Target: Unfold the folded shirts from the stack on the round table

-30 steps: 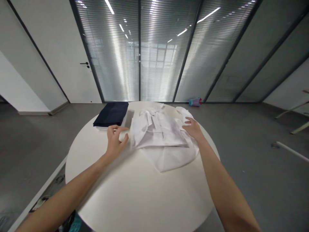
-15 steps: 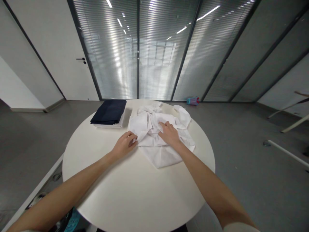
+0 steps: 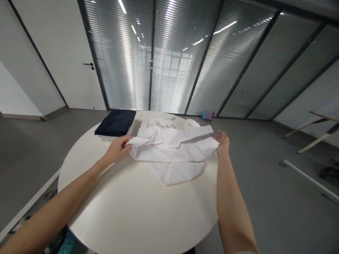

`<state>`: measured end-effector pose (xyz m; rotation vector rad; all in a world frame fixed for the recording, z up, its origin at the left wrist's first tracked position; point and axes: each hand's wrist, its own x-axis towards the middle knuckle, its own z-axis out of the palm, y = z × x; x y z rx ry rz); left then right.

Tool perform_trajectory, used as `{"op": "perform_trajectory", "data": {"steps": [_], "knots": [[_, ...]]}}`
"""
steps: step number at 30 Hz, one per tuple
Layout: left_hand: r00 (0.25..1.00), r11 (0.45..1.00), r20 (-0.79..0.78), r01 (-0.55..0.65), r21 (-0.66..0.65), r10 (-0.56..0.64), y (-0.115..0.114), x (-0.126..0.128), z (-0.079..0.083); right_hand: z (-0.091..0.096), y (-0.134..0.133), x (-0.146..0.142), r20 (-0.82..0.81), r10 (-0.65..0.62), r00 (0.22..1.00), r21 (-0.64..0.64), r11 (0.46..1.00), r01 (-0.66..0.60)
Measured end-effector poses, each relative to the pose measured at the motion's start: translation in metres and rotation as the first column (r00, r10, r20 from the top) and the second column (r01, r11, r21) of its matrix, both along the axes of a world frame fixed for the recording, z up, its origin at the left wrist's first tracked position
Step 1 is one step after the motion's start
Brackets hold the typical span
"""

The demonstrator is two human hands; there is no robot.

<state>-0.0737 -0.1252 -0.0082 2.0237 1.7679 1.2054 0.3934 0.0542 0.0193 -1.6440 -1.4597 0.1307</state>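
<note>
the work looks partway to me: at 11 o'clock on the round table (image 3: 137, 211), navy cloth (image 3: 116, 121) lies folded flat over a white layer (image 3: 107, 138), squared up and done. what is left is the white garment (image 3: 172, 155), toward 1 o'clock, in no neat shape: rumpled at its 12, a pointed flap lying toward its 6.

my left hand (image 3: 119, 146) pinches the garment's 9 o'clock end between thumb and curled fingers, just beside the navy stack. my right hand (image 3: 222, 141) pinches the 3 o'clock corner, forefinger lifted, though i cannot tell how the other fingers sit. the near edge stretches between them. my left forearm slants in from 8 o'clock; my right rises from 5, nearly straight, wrist upright.
</note>
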Motion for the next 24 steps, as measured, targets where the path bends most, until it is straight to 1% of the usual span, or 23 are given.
{"op": "perform_trajectory", "data": {"steps": [1, 2, 3, 4, 6, 7, 8, 9, 10, 11, 12, 13, 14, 15, 16, 17, 18, 19, 20, 21, 23, 24], "knots": [[0.999, 1.000, -0.042, 0.001, -0.002, -0.001, 0.000, 0.000, 0.002, 0.000, 0.000, 0.004, -0.042, -0.100, 0.994, 0.041, 0.994, 0.102], [0.998, 1.000, -0.069, 0.003, 0.001, -0.003, 0.000, 0.002, 0.004, 0.001, -0.001, 0.005, -0.094, -0.184, 0.978, 0.093, 0.977, 0.193], [0.997, 1.000, -0.080, 0.004, 0.007, -0.003, 0.000, 0.003, 0.006, 0.004, -0.004, 0.002, -0.141, -0.230, 0.963, 0.166, 0.953, 0.252], [0.997, 1.000, -0.078, 0.003, 0.014, -0.002, 0.000, 0.005, 0.007, 0.009, -0.007, -0.003, -0.163, -0.221, 0.961, 0.270, 0.927, 0.259], [0.998, 1.000, -0.059, 0.000, 0.015, 0.001, -0.001, 0.010, 0.008, 0.021, -0.016, -0.017, -0.150, -0.130, 0.980, 0.462, 0.867, 0.186], [0.999, 1.000, -0.050, 0.000, 0.012, 0.001, -0.001, 0.012, 0.008, 0.027, -0.021, -0.025, -0.116, -0.067, 0.991, 0.520, 0.846, 0.118], [0.999, 1.000, -0.041, -0.004, 0.012, 0.005, -0.001, 0.014, 0.008, 0.033, -0.027, -0.033, -0.069, 0.002, 0.998, 0.546, 0.837, 0.036], [0.999, 1.000, -0.031, -0.009, 0.017, 0.010, -0.002, 0.015, 0.008, 0.037, -0.033, -0.042, -0.012, 0.072, 0.997, 0.542, 0.839, -0.054], [1.000, 1.000, -0.021, -0.016, 0.025, 0.016, -0.003, 0.017, 0.008, 0.040, -0.040, -0.050, 0.053, 0.146, 0.988, 0.508, 0.848, -0.152], [1.000, 0.999, -0.009, -0.025, 0.033, 0.025, -0.004, 0.018, 0.007, 0.042, -0.047, -0.059, 0.124, 0.222, 0.967, 0.443, 0.860, -0.254], [0.999, 0.999, 0.006, -0.034, 0.031, 0.034, -0.005, 0.019, 0.007, 0.042, -0.054, -0.068, 0.194, 0.305, 0.932, 0.345, 0.868, -0.356], [0.999, 0.999, 0.026, -0.044, 0.017, 0.043, -0.007, 0.020, 0.007, 0.041, -0.060, -0.076, 0.253, 0.394, 0.883, 0.217, 0.867, -0.449], [0.997, 0.999, 0.054, -0.053, -0.003, 0.053, -0.009, 0.022, 0.007, 0.038, -0.066, -0.085, 0.295, 0.486, 0.823, 0.067, 0.849, -0.525], [0.993, 0.998, 0.097, -0.065, -0.023, 0.067, -0.012, 0.023, 0.006, 0.035, -0.071, -0.093, 0.318, 0.567, 0.760, -0.086, 0.815, -0.573], [0.984, 0.996, 0.157, -0.076, -0.038, 0.081, -0.014, 0.024, 0.006, 0.030, -0.074, -0.100, 0.330, 0.628, 0.705, -0.219, 0.778, -0.590], [0.970, 0.996, 0.228, -0.080, -0.047, 0.089, -0.016, 0.025, 0.005, 0.025, -0.077, -0.107, 0.339, 0.665, 0.666, -0.322, 0.747, -0.582], [0.950, 0.996, 0.299, -0.075, -0.049, 0.087, -0.018, 0.026, 0.005, 0.021, -0.079, -0.113, 0.354, 0.680, 0.642, -0.394, 0.731, -0.557], [0.932, 0.997, 0.355, -0.062, -0.047, 0.075, -0.019, 0.027, 0.004, 0.016, -0.079, -0.117, 0.378, 0.679, 0.629, -0.438, 0.730, -0.524], [0.921, 0.998, 0.385, -0.045, -0.044, 0.059, -0.019, 0.028, 0.004, 0.012, -0.079, -0.121, 0.405, 0.665, 0.627, -0.459, 0.741, -0.490], [0.923, 0.999, 0.383, -0.030, -0.043, 0.044, -0.020, 0.028, 0.004, 0.009, -0.078, -0.124, 0.426, 0.647, 0.632, -0.465, 0.756, -0.460], [0.953, 0.999, 0.300, -0.021, -0.038, 0.031, -0.019, 0.029, 0.005, 0.004, -0.075, -0.128, 0.421, 0.609, 0.672, -0.451, 0.783, -0.428], [0.970, 0.999, 0.242, -0.024, -0.031, 0.031, -0.019, 0.029, 0.006, 0.002, -0.073, -0.129, 0.381, 0.595, 0.708, -0.436, 0.791, -0.430]]}}
